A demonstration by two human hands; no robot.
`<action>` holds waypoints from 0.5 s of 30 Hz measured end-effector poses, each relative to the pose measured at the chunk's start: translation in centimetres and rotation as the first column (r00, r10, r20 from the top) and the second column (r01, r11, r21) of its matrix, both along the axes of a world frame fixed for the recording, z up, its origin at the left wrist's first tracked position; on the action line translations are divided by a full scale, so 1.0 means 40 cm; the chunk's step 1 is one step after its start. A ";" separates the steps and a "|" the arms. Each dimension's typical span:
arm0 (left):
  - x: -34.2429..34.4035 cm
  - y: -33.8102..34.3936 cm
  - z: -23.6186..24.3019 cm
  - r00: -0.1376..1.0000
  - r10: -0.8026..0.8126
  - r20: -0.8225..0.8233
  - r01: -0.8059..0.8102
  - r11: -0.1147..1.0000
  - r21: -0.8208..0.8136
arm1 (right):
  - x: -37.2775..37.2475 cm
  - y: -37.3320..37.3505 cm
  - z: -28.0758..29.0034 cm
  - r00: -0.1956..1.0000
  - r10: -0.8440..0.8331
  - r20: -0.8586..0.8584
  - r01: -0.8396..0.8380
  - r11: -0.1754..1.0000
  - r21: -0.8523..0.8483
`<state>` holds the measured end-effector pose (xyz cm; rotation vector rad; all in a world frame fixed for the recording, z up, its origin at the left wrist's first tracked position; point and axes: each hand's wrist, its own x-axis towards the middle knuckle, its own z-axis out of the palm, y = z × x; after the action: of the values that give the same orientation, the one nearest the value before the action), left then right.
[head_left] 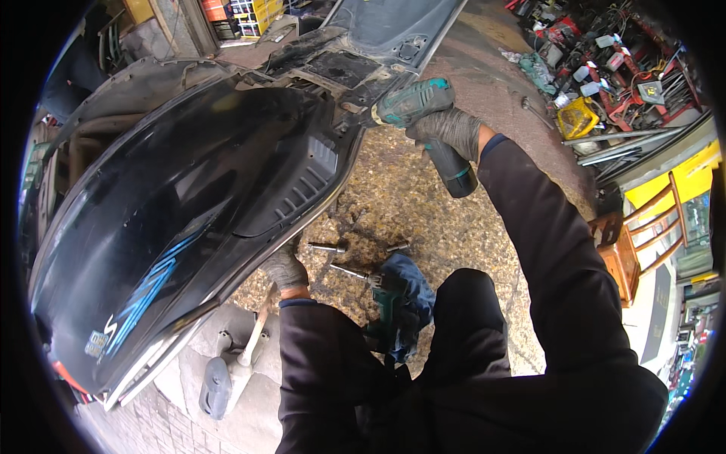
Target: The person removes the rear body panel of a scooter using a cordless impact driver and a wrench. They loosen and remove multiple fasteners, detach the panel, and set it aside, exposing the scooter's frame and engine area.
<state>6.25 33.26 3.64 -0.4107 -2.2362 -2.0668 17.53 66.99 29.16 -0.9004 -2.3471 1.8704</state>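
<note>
From my remote seat I have the right hand (455, 131) wrapped firmly around the teal-and-black power driver (417, 102), whose nose is at the scooter (344, 66) just beyond the black side panel (227, 174); were it held out of line, I reckon it could skid and gouge the plastic. The left hand (284, 271) is at the panel's lower edge (its fingertips are hidden, so I cannot tell whether they grip), and a sudden shift there might pinch it. Farther out, the loose socket (329, 247) and second power tool (388, 299) on the ground (446, 227) could trip a careless step.
</note>
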 end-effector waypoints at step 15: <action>0.047 0.010 0.060 0.962 0.001 0.272 -0.097 0.936 0.339 | -0.036 0.014 0.023 0.998 0.035 0.058 -0.031 0.998 -0.055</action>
<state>8.13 33.64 6.02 -0.0482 -1.9061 -2.5562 16.11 67.57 30.08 -0.9399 -2.3699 1.9548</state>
